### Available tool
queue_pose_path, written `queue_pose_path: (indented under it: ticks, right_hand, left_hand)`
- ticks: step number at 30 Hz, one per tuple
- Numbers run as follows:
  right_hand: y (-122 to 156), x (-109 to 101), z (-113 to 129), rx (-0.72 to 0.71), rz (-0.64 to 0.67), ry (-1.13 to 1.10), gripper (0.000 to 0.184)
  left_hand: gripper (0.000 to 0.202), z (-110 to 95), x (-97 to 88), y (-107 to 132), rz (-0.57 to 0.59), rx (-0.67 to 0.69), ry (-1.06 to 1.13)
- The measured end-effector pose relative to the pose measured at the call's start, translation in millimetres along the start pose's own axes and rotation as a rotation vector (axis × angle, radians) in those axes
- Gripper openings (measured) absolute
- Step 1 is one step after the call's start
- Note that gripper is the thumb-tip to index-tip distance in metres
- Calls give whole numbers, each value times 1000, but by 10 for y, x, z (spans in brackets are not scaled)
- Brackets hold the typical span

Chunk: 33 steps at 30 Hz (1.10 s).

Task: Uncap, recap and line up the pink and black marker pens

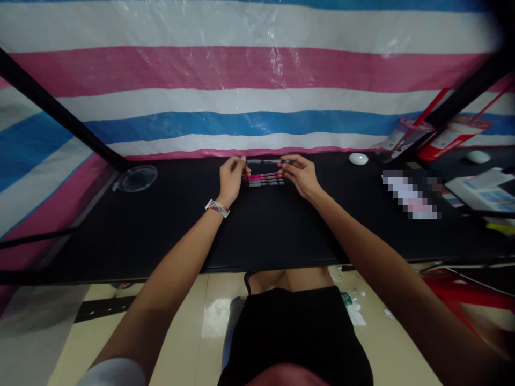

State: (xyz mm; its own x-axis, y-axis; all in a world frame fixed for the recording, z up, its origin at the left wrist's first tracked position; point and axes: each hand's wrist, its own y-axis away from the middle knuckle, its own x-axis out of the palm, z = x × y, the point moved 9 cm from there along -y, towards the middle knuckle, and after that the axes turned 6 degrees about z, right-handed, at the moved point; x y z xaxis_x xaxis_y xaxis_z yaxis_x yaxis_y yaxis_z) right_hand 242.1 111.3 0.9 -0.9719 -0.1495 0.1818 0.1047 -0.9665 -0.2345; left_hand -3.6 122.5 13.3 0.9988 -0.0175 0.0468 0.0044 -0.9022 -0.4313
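Both my arms reach out over a black table (pixel 161 230). My left hand (pixel 230 179) and my right hand (pixel 300 175) pinch the two ends of a thin pen (pixel 265 161), holding it level just above the table near the back edge. Under the pen lies a row of several pens (pixel 263 180) with pink and dark barrels, side by side on the table between my hands. A coloured band sits on my left wrist.
A clear round lid (pixel 137 178) lies at the back left. A white oval object (pixel 358 158), two red-lidded cups (pixel 406 136) and papers (pixel 480 193) sit at the right. A striped plastic sheet (pixel 241 69) hangs behind the table. Black frame bars cross both sides.
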Motion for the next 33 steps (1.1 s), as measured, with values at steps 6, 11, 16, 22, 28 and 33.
queue_pose_path:
  ticks: [6,11,16,22,28,33]
  right_hand:
    - [-3,-35,-33,56,-1,-59,17]
    - [-24,-87,-80,78,-43,-74,14]
    - [-49,-208,-41,19,-117,-12,21]
    - [-79,-321,-55,-12,-180,-24,19]
    - [-75,-361,-62,-14,-218,-45,11]
    - [-70,-383,-90,7,-231,-86,12]
  left_hand:
    - [26,6,-49,2,-32,13,-57]
    - [10,24,-80,1,-36,10,-76]
    - [10,-2,-73,8,-27,7,-100]
    - [12,-39,-99,13,-49,8,-133]
    - [13,-74,-133,21,-84,21,-125]
    - [14,-64,-154,11,-96,26,-137]
